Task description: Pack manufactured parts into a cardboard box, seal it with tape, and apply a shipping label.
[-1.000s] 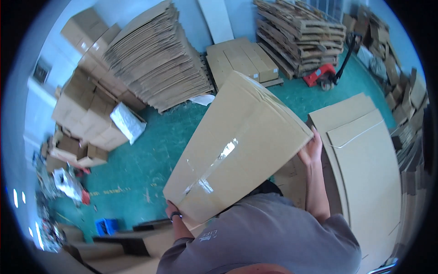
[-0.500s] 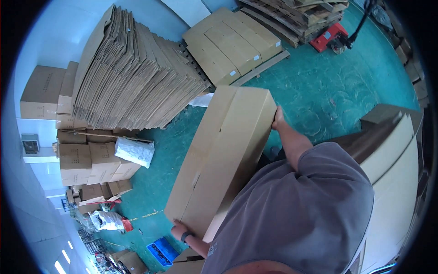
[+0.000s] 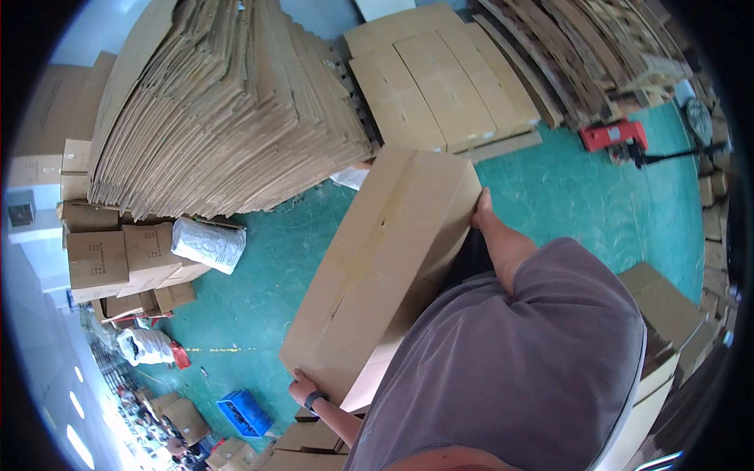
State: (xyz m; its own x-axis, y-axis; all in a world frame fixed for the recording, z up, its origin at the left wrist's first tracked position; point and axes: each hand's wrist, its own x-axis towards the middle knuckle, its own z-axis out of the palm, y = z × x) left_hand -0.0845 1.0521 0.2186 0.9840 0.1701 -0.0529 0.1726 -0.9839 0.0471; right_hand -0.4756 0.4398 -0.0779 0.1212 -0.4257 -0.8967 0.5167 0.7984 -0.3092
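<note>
A long brown cardboard box [image 3: 369, 259] with a taped top seam is held up in front of my body, slanting from lower left to upper right. My left hand [image 3: 303, 387], with a dark band on its wrist, grips the box's near left end. At the far right end my right hand [image 3: 484, 209] is pressed on the side by the corner. The fingers of both hands partly disappear behind the cardboard. Beyond the far end, three taped boxes [image 3: 440, 86] lie side by side on a pallet.
A tall stack of flattened cardboard [image 3: 228, 118] stands at the far left. Closed cartons [image 3: 98, 255] and a white sack [image 3: 208, 245] lie left of me. A blue crate [image 3: 245, 413] sits on the green floor. Wooden pallets [image 3: 565, 55] and a red pallet jack [image 3: 614, 136] stand at far right.
My view and body have turned; the stack, cartons and crate now appear further left, while the pallet jack sits lower and further right. Both hands keep hold of the cardboard box.
</note>
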